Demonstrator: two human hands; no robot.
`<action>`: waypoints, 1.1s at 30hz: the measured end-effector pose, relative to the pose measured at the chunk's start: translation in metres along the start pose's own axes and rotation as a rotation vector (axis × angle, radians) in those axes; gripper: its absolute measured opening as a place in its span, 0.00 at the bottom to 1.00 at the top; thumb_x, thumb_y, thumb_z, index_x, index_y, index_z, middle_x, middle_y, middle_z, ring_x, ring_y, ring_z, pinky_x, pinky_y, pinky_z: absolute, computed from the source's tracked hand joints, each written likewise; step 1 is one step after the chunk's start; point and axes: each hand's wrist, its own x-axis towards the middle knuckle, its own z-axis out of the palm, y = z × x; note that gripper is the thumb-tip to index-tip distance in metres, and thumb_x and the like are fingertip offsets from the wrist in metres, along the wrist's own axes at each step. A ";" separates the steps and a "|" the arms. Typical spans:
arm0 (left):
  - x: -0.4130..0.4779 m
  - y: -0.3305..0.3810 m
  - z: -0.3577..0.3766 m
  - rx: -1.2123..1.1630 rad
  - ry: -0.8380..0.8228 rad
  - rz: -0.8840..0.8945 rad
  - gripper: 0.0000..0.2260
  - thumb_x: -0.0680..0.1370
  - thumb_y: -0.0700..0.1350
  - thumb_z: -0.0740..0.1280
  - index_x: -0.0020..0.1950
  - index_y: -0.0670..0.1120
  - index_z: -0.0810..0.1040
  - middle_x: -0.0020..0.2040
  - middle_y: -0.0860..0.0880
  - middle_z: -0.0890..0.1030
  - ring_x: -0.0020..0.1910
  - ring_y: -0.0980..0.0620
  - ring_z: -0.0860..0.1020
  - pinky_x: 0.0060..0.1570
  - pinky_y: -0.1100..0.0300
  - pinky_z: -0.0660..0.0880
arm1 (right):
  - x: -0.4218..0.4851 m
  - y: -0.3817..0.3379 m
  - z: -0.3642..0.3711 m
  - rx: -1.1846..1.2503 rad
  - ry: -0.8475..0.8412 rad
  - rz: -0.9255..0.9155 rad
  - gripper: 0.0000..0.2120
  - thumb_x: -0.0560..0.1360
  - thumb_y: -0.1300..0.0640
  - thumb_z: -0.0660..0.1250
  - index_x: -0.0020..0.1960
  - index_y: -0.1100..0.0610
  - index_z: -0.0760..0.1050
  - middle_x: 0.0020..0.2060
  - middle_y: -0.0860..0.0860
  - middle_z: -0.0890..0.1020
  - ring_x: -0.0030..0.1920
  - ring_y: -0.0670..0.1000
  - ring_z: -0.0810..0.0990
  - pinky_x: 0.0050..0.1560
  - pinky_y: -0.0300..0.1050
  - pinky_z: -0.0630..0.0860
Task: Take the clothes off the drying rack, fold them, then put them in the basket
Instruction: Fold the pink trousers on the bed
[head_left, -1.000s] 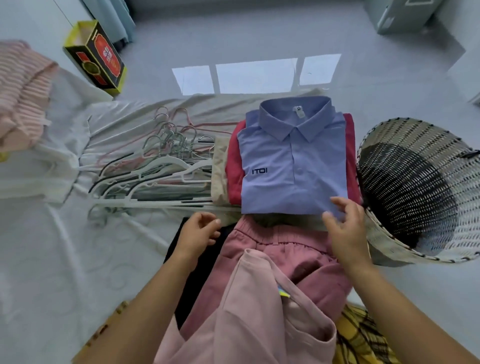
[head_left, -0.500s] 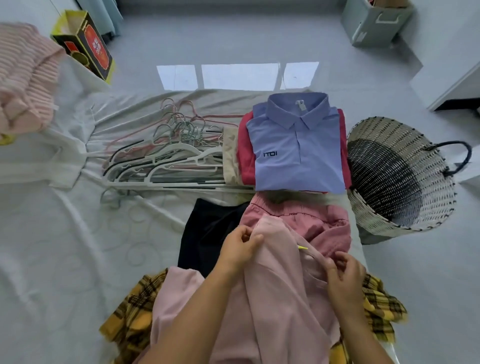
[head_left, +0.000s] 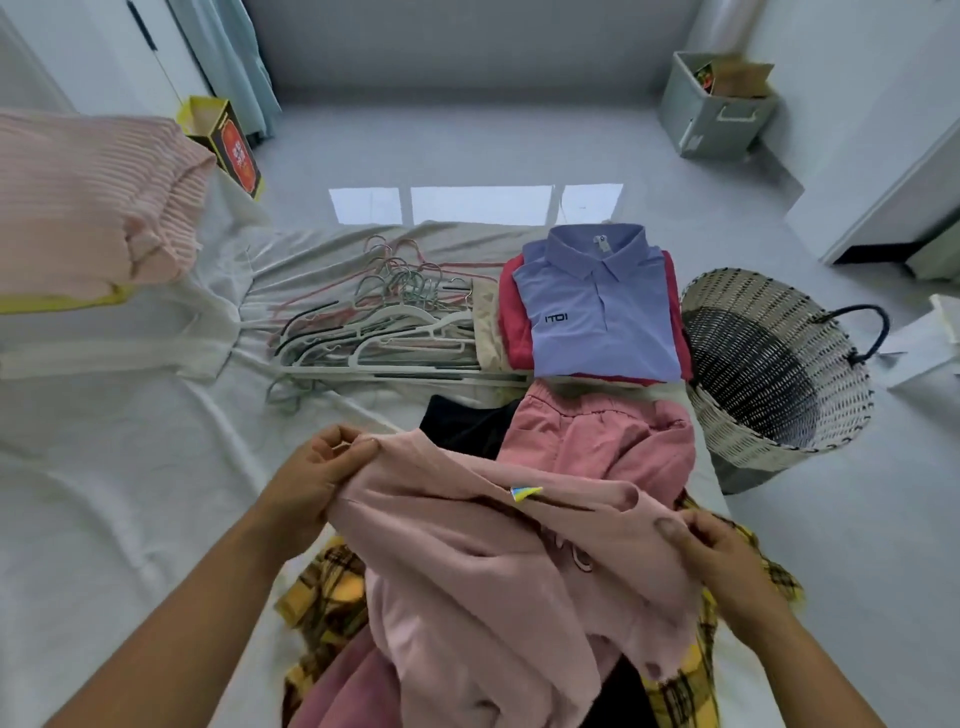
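Note:
A light pink top (head_left: 488, 561) is stretched between my two hands over the bed. My left hand (head_left: 317, 478) pinches its left edge; my right hand (head_left: 711, 551) grips its right edge. Under it lie a yellow plaid garment (head_left: 322, 597), darker pink trousers (head_left: 597, 441) and a black garment (head_left: 467, 426). A folded blue polo shirt (head_left: 597, 312) tops a folded red garment (head_left: 511, 322) at the bed's far edge. The woven basket (head_left: 779, 431) stands on the floor to the right, tilted toward me, nothing visible inside.
A pile of hangers (head_left: 384, 327) lies left of the folded stack on the white sheet (head_left: 104, 493). A pink striped blanket (head_left: 88, 202) sits at far left. On the floor are a yellow-black box (head_left: 228, 140) and a grey crate (head_left: 717, 109).
My hands left the folded polo stack, came back toward me, took hold of the light pink top and pulled it apart sideways. The view tilted up and back.

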 end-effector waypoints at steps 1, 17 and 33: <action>-0.013 0.004 -0.009 0.011 -0.015 0.014 0.04 0.76 0.40 0.63 0.42 0.43 0.74 0.33 0.47 0.78 0.30 0.53 0.77 0.27 0.65 0.74 | -0.005 -0.011 -0.002 0.046 0.016 -0.022 0.08 0.73 0.53 0.69 0.37 0.55 0.79 0.33 0.51 0.78 0.36 0.49 0.75 0.35 0.42 0.69; -0.283 0.148 -0.118 0.258 0.137 0.342 0.20 0.47 0.61 0.81 0.29 0.50 0.81 0.28 0.53 0.79 0.28 0.57 0.77 0.25 0.68 0.72 | -0.182 -0.234 0.019 0.078 -0.180 -0.505 0.18 0.61 0.41 0.75 0.37 0.55 0.79 0.35 0.51 0.80 0.41 0.52 0.76 0.44 0.47 0.73; -0.244 0.231 -0.321 0.369 0.411 0.360 0.02 0.74 0.42 0.69 0.41 0.44 0.79 0.38 0.47 0.79 0.39 0.52 0.74 0.42 0.61 0.71 | -0.130 -0.398 0.209 -0.079 -0.335 -0.537 0.06 0.75 0.58 0.67 0.42 0.60 0.78 0.39 0.54 0.80 0.40 0.51 0.76 0.39 0.37 0.76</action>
